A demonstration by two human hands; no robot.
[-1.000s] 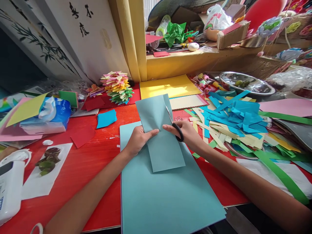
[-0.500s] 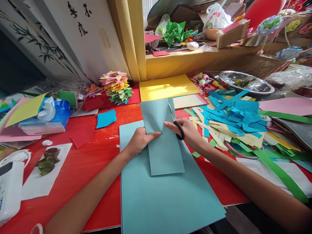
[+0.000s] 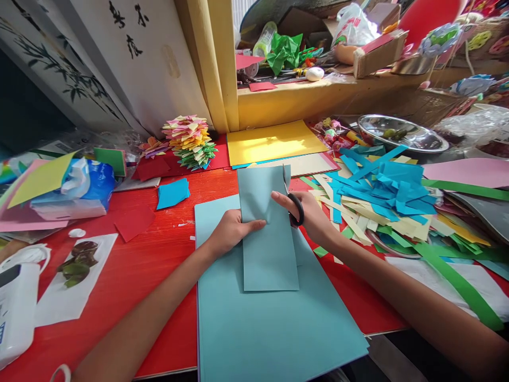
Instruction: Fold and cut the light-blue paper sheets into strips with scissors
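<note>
My left hand (image 3: 234, 232) grips a light blue paper strip (image 3: 270, 260) at its left edge, thumb lying on top. The strip is raised over a stack of larger light blue sheets (image 3: 274, 334). In my right hand (image 3: 308, 212) is a pair of scissors (image 3: 296, 208) with black handles, its blades pointing away from me at the strip's upper right edge. My right thumb stretches across the paper's face. Part of the lower blade is hidden behind the paper.
Blue, cream and green paper strips (image 3: 382, 196) pile up on the right, before a metal bowl (image 3: 403, 133). A stack of folded paper pieces (image 3: 191, 143) and yellow sheets (image 3: 274, 143) lie at the back. Small blue squares (image 3: 173, 193) and a tissue pack (image 3: 75, 185) are left.
Both hands have shifted slightly right with the paper strip and scissors. The strip has turned a little and stands straighter, and a narrow piece at its upper right no longer shows.
</note>
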